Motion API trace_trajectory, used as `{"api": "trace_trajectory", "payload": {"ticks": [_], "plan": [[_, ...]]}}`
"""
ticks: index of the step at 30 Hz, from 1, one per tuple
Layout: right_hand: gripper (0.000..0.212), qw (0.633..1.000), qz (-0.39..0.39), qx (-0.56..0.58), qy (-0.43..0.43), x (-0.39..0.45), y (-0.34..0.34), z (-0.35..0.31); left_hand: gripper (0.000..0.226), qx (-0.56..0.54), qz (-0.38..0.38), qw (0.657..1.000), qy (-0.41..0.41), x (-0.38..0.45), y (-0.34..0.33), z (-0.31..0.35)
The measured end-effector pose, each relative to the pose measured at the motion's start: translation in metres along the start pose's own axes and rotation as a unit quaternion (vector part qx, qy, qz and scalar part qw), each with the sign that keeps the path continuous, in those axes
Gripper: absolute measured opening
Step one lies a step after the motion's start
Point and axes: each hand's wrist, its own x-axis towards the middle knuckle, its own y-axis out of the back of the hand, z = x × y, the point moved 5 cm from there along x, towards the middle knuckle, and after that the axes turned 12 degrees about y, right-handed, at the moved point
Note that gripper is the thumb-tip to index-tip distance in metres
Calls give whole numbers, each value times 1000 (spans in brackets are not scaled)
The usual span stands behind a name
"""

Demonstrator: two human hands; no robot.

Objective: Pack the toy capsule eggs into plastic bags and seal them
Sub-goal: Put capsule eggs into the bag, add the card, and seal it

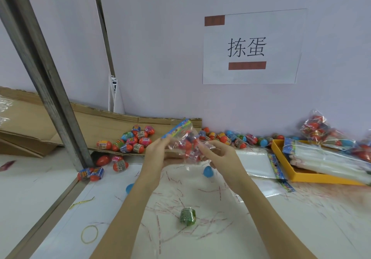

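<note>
Holding the filled plastic bag (185, 144) mid-frame, left hand (155, 150) and right hand (216, 154) both pinch it; fold its printed header (176, 129) flat before sealing.

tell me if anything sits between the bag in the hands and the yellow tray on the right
Nothing tall does. The filled bag is held up off the table by the left hand and right hand; only flat empty bags lie on the table before the yellow tray.
</note>
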Motion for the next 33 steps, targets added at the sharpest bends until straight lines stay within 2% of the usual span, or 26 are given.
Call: {"api": "trace_trajectory", "payload": {"ticks": [3,4,6,9,13,16,20,24,29,31,33], "plan": [[15,997,-71,-12,7,-2,-4,-2,46,7,42,999,31,2,4,1],[14,996,-90,-21,11,-3,-6,-2,46,36,42,998,20,2,5,2],[17,994,-104,-29,21,-3,-9,-3,27,75,24,997,-18,-1,4,3],[32,998,-58,-15,23,-4,-8,-5,14,80,35,994,-60,-6,5,8],[19,1000,13,-2,-5,-1,-5,-1,15,81,81,986,-121,-10,7,15],[21,996,63,53,-36,0,-4,1,14,74,120,977,-162,-13,8,19],[19,989,97,87,-68,-1,-6,4,14,110,126,960,-226,-20,1,23],[18,989,90,85,-77,-1,-5,6,10,138,107,956,-236,-20,-3,21],[15,987,150,47,-46,3,0,10,12,128,76,963,-223,-21,-8,18],[26,986,126,107,-39,4,-2,10,13,129,93,961,-225,-20,-8,16],[47,987,46,147,-47,4,-5,10,15,132,127,956,-229,-20,-4,17]]}}
